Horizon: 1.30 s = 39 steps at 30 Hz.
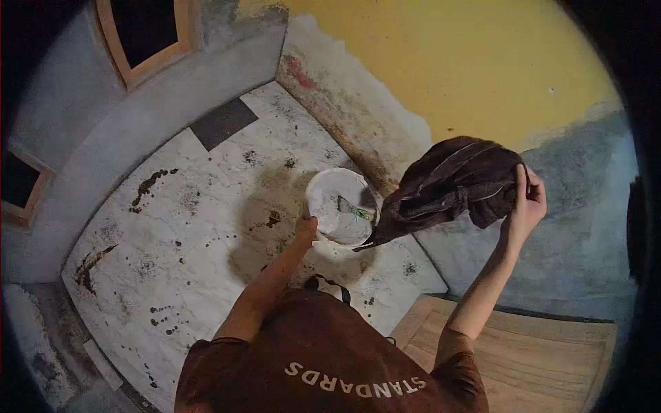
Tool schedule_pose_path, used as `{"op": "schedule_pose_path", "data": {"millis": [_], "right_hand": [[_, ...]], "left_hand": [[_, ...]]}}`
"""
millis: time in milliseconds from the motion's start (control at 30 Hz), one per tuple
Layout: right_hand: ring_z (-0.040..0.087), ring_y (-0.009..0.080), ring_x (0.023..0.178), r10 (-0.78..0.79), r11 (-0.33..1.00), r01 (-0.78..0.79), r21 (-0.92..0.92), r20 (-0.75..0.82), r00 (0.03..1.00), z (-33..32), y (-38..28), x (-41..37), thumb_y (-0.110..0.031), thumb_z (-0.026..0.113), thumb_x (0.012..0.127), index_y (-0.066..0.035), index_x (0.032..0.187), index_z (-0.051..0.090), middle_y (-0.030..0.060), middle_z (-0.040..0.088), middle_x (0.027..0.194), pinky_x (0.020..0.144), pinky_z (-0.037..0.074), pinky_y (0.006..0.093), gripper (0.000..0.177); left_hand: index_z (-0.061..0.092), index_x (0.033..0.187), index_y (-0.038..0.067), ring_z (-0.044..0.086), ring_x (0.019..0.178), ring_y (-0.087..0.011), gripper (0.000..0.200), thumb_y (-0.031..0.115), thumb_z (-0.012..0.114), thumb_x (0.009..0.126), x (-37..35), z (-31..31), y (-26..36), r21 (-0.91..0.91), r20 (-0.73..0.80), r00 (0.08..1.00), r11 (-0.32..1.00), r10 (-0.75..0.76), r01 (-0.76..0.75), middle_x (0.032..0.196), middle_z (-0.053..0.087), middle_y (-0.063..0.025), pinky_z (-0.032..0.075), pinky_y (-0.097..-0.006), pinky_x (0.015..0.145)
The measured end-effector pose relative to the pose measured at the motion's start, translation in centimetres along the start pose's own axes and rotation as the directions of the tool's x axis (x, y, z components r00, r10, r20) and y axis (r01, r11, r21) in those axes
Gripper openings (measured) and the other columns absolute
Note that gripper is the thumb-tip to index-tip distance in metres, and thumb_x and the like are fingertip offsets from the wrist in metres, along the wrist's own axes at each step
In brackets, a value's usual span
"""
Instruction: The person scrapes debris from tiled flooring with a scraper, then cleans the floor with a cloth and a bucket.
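Observation:
My left hand grips the near left rim of a white bucket, which tilts so that its inside shows. Inside the bucket lies pale grey material with a small dark and green item; I cannot make out what it is. Out to the right, my right hand is closed on one end of a dark brown cloth. The cloth stretches from that hand across to the bucket's right side, where its narrow lower end hangs by the rim.
White marbled floor with dark stains and a black tile lies below. A yellow and grey wall rises close on the right. A wooden panel is at lower right, and wood-framed openings are in the left wall.

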State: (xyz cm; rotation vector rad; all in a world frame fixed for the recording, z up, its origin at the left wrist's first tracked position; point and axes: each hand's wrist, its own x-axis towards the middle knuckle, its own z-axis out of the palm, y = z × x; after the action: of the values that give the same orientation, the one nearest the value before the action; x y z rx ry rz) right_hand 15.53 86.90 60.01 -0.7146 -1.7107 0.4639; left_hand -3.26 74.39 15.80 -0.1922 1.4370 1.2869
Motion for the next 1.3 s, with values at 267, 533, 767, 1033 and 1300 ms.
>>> {"op": "schedule_pose_path", "data": {"millis": [267,533,767,1033,1300], "right_hand": [[0.061,0.0123,0.087,-0.213,0.928,0.166,-0.334,-0.109,0.971,-1.3,-0.3,2.7,-0.005,0.072,0.082,0.002,0.08,0.062,0.0103,0.068,0.091,0.082,0.048,0.0307,0.013],[0.06,0.0112,0.078,0.071,0.931,0.009,-0.365,0.205,0.976,-1.9,6.0,2.3,-0.004,0.071,0.082,0.001,0.074,0.06,0.0064,0.066,0.083,0.077,0.048,0.0264,0.015],[0.054,0.0077,0.073,0.149,0.891,-0.059,-0.45,0.168,0.974,-3.8,4.9,0.7,-0.01,0.074,0.081,-0.001,0.072,0.061,0.0025,0.063,0.078,0.069,0.044,0.0222,0.018],[0.058,0.008,0.077,0.281,0.831,-0.291,-0.474,-0.095,0.955,-12.2,5.6,1.7,-0.011,0.073,0.082,0.0,0.079,0.066,0.0063,0.067,0.084,0.074,0.045,0.0205,0.014],[0.054,0.0058,0.076,-0.291,0.747,-0.122,-0.654,-0.485,0.825,-21.1,-1.4,-0.6,-0.015,0.07,0.086,-0.003,0.084,0.061,0.0017,0.062,0.08,0.069,0.044,0.0204,0.015]], "left_hand": [[0.045,0.126,-0.006,0.051,0.113,-0.0391,0.05,0.015,0.055,0.082,1.2,3.4,-4.0,-0.104,0.087,0.996,0.994,-0.02,0.029,0.125,0.05,-0.021,0.051,-0.0504,0.086],[0.044,0.131,0.002,0.055,0.108,-0.0377,0.051,0.028,0.056,0.088,4.0,4.7,-7.1,0.175,0.046,0.991,0.976,0.127,-0.133,0.126,0.051,-0.0203,0.05,-0.0471,0.085],[0.024,0.144,0.006,0.051,0.114,-0.0384,0.059,0.023,0.052,0.094,5.2,3.5,-7.7,0.365,0.055,0.996,0.927,0.064,-0.08,0.133,0.045,-0.0208,0.054,-0.0457,0.085],[0.028,0.142,0.002,0.052,0.115,-0.0389,0.058,0.025,0.052,0.094,4.8,3.7,-5.7,0.343,0.158,0.986,0.939,-0.047,-0.01,0.136,0.041,-0.0224,0.054,-0.0478,0.085],[0.011,0.149,0.011,0.06,0.096,-0.0327,0.073,0.024,0.055,0.092,5.2,0.3,-5.4,0.466,0.001,0.958,0.847,-0.288,0.255,0.124,0.051,-0.0207,0.057,-0.044,0.075]]}}
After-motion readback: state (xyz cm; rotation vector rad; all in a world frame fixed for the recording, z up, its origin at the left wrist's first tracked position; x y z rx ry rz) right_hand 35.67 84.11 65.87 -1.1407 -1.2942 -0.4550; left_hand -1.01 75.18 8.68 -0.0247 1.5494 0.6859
